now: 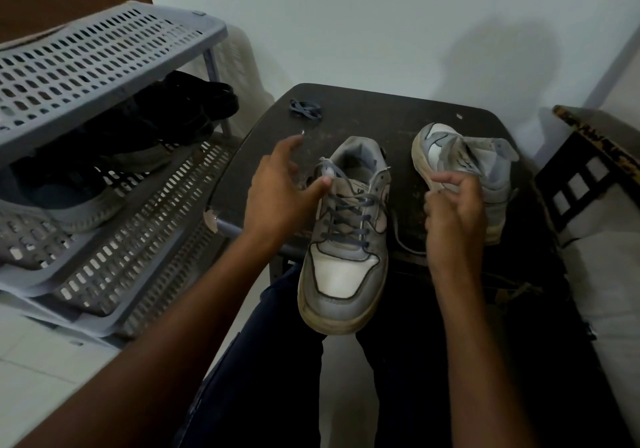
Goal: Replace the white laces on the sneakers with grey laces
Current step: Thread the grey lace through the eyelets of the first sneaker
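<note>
A grey-and-white sneaker lies toe toward me on the dark table, with a grey lace crossed through its eyelets. My left hand is spread open beside its collar, the thumb touching the top left eyelet. My right hand has its fingers curled by the shoe's right side, and the grey lace's loose end trails up to it. The second sneaker lies behind that hand with no lace visible in it. A spare grey lace lies coiled at the table's far left.
A grey plastic shoe rack stands at the left with dark shoes on its shelves. A dark wooden piece of furniture is at the right. The white wall is just behind the table. My legs in dark trousers are under the table's front edge.
</note>
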`<state>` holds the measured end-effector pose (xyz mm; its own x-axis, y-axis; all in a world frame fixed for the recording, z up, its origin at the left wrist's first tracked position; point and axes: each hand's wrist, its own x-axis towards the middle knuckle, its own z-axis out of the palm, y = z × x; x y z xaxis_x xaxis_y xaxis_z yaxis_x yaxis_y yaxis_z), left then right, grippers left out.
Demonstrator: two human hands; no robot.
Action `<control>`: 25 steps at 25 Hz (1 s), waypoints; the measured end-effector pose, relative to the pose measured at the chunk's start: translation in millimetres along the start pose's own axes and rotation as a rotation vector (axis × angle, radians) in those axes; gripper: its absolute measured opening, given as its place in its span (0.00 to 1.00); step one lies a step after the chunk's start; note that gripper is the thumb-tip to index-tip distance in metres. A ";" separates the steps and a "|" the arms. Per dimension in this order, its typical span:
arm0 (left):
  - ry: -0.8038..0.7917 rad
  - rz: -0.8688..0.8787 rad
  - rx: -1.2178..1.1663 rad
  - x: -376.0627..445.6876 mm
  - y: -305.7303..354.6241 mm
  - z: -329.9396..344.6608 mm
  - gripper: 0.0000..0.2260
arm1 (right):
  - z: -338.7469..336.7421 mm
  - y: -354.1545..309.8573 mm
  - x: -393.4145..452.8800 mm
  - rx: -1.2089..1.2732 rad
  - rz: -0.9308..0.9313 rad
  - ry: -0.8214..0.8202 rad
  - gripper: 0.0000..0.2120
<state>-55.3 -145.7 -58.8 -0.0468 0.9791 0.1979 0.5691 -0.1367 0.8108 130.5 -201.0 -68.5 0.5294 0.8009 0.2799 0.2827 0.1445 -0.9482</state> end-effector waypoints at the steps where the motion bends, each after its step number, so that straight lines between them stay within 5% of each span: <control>1: -0.025 0.063 0.024 1.5 -2.1 0.2 0.22 | -3.0 0.8 1.8 0.050 0.021 0.013 0.08; 4: -0.098 0.128 0.121 6.4 -3.6 -4.5 0.03 | -5.4 7.1 0.6 0.108 0.064 0.058 0.11; 9: 0.095 0.188 0.321 10.1 -15.3 -23.3 0.02 | -11.1 16.8 4.4 -0.107 -0.020 0.118 0.12; 14: 0.160 0.227 0.253 -3.6 -12.4 -18.2 0.11 | 1.1 9.5 2.8 -0.139 -0.110 -0.014 0.12; 19: 0.011 0.540 0.303 4.0 17.1 4.0 0.10 | 18.4 5.0 5.3 -0.268 -0.213 -0.065 0.09; 25: -0.302 0.627 0.360 29.5 17.1 21.6 0.06 | 27.2 4.0 1.5 -0.273 -0.236 -0.026 0.09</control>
<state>-29.2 -115.9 -51.0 0.5678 0.7405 0.3596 0.6486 -0.6714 0.3584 110.7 -183.4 -76.0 0.4046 0.7791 0.4789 0.5994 0.1695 -0.7823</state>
